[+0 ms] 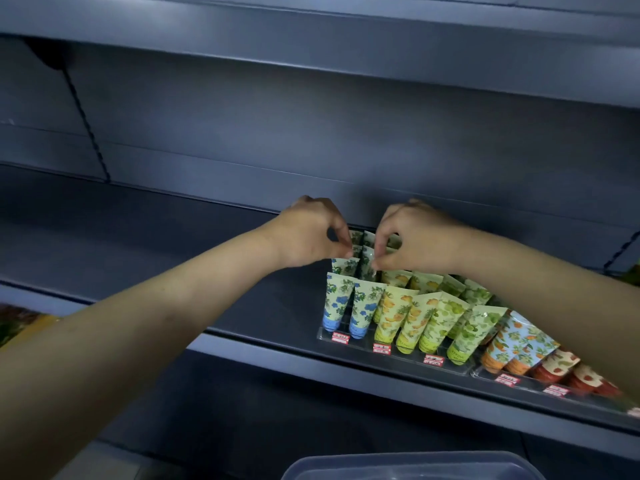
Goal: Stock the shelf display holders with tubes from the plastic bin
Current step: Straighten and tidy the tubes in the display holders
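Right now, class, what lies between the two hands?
In the head view, tubes stand between the left hand and right hand; both pinch tube tops.

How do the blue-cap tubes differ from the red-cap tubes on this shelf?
The blue-cap tubes show blue flowers; the red-cap tubes show strawberries. The blue-cap tubes stand at the row's left end; the red-cap tubes stand far to the right. Both stand cap down, flat end up, behind red price tags.
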Demonstrator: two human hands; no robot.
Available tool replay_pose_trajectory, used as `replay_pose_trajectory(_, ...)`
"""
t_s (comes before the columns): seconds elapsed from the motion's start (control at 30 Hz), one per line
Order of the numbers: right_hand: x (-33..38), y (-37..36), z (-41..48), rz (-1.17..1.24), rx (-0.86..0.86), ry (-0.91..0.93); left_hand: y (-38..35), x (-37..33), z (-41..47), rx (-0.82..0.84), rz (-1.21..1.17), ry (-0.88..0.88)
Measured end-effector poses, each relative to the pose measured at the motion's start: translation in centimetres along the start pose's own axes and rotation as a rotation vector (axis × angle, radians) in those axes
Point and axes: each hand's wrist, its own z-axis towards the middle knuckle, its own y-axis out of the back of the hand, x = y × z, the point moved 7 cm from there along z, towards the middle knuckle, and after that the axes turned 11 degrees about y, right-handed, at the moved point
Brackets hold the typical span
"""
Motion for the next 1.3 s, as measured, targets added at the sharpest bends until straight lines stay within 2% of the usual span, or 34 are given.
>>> replay_pose_trajectory(0.47, 0.3, -0.7, 0.4, 0.059, -0.016, -0.055, -1.5, 1.9, 0.0, 0.017, -0.130, 0.048)
replay_pose_trajectory(0.73, -0.1, -1.2, -0.2, 0.219, -0.026, -0.155, -1.4, 1.9, -0.1, 0.020, -0.125, 0.074)
replay_pose_trajectory(0.97, -0.2, -1.0, -0.3, 0.038, -0.033, -0.198, -1.4, 1.8, -0.1, 0.022, -0.110, 0.083)
replay_pose_trajectory(1.3, 0.2, -0.6, 0.0, -0.039, -0.056, -0.162, -1.3, 1.4, -0.2, 0.007, -0.150, 0.042)
